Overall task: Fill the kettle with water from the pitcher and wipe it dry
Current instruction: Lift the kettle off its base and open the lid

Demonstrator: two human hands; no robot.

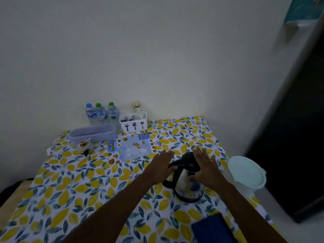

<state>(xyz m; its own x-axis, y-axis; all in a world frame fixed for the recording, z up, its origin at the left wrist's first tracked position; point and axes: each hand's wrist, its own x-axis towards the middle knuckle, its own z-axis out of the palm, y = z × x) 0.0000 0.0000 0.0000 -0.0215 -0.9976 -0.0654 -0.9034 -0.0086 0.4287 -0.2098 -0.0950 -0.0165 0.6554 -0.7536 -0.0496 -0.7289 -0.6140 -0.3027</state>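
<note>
A steel kettle (185, 178) with a black lid, handle and base stands on the lemon-print tablecloth (78, 186) at centre right. My left hand (161, 165) lies over its black handle on the left side, fingers stretched forward. My right hand (206, 168) rests flat against the kettle's right side, fingers spread, thumb on the steel body. A clear pitcher (246, 174) with a pale lid stands at the table's right edge, just right of my right hand. A dark blue cloth (213, 228) lies folded near the front edge.
Three water bottles (101, 114) line the wall at the back. Beside them are a white cutlery caddy (134, 122), a lilac basket (93, 133), a small patterned mug (85, 146) and a colourful placemat (131, 148). A dark cabinet (294, 137) stands right.
</note>
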